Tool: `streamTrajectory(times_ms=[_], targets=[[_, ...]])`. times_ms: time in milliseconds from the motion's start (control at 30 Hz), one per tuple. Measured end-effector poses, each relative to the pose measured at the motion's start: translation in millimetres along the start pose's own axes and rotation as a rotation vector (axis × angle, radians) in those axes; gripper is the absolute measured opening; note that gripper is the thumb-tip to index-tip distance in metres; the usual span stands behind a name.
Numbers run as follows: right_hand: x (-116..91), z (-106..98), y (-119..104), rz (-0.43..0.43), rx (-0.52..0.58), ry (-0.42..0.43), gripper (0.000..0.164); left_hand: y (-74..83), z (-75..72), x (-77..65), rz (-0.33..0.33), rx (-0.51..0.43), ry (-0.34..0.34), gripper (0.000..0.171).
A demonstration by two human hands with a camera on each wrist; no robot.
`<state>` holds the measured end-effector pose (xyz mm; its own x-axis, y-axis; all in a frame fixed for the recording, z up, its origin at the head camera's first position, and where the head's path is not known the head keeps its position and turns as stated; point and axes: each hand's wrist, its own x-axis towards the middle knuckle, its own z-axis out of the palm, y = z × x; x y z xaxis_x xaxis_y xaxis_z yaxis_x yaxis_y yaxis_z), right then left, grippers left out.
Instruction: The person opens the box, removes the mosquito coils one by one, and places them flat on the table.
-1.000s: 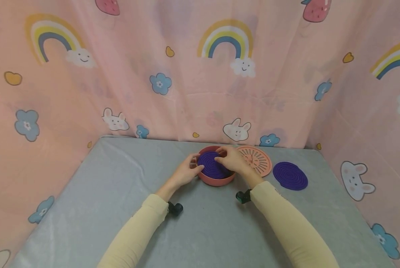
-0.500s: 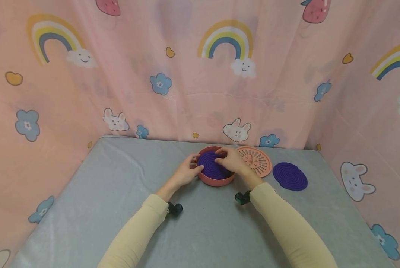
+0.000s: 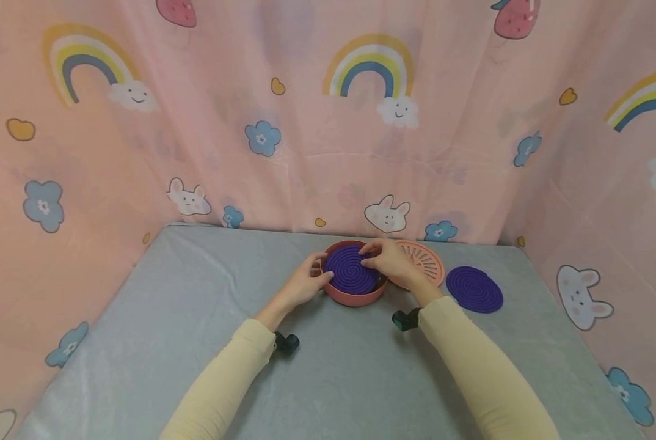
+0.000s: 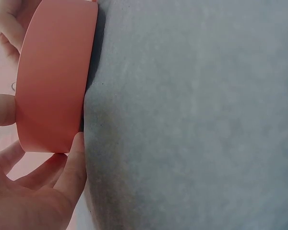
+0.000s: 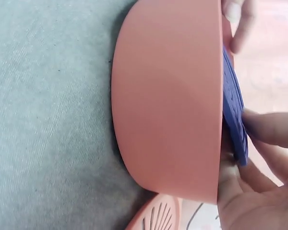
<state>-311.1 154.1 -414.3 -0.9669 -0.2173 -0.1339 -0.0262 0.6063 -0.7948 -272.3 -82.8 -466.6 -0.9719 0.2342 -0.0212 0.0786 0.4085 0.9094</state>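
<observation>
A purple mosquito coil (image 3: 351, 270) sits tilted in the mouth of a round coral-coloured holder (image 3: 355, 299). My right hand (image 3: 391, 260) pinches the coil at its right edge, thumb on one face and fingers behind. In the right wrist view that end of the coil (image 5: 235, 110) stands above the rim. My left hand (image 3: 306, 280) grips the left side of the holder, its thumb over the rim and fingers along the outer wall (image 4: 53, 81). The inside of the holder is mostly hidden under the coil.
A slotted coral lid (image 3: 427, 264) lies just right of the holder, partly behind my right hand. Farther right is a second purple coil (image 3: 474, 289), flat on the grey tablecloth (image 3: 328, 379). A pink patterned curtain (image 3: 306, 171) hangs behind the table.
My right hand has shifted slightly right, and the pinched coil has moved a little with it, showing more of its spiral. My left hand and the holder stay put.
</observation>
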Motion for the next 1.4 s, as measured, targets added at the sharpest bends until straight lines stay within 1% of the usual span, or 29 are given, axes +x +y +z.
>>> streamTrajectory(times_ms=[100,200,333,633,900,1067,1200,1400], targets=[[-1.0,-3.5,2.0,-0.002,0.013,-0.021,0.025,-0.3,0.2,-0.5,0.007,-0.003,0.002,0.055],[-3.5,-7.3,3.9,-0.014,0.025,-0.015,0.026,-0.1,0.3,-0.8,0.006,-0.001,0.001,0.055],[-9.3,-12.5,4.4,-0.031,0.067,0.012,0.029,0.0,0.5,-0.3,0.005,-0.009,0.001,0.055],[-23.8,-27.3,10.0,-0.051,0.108,0.061,0.032,0.0,1.1,0.7,0.009,-0.017,-0.002,0.055],[-45.1,-44.9,16.8,-0.091,0.166,0.077,0.033,4.7,-0.2,-1.9,0.004,-0.008,0.002,0.056],[-58.7,-54.0,17.4,-0.11,0.203,0.063,0.035,3.7,-1.0,-0.9,0.0,-0.005,0.003,0.055],[-68.2,-61.8,18.9,-0.09,0.21,0.071,0.034,4.0,-0.8,0.4,0.003,-0.005,0.001,0.056],[-83.5,-72.1,29.2,-0.059,0.165,0.08,0.035,3.7,0.0,0.3,0.003,-0.01,0.0,0.056]])
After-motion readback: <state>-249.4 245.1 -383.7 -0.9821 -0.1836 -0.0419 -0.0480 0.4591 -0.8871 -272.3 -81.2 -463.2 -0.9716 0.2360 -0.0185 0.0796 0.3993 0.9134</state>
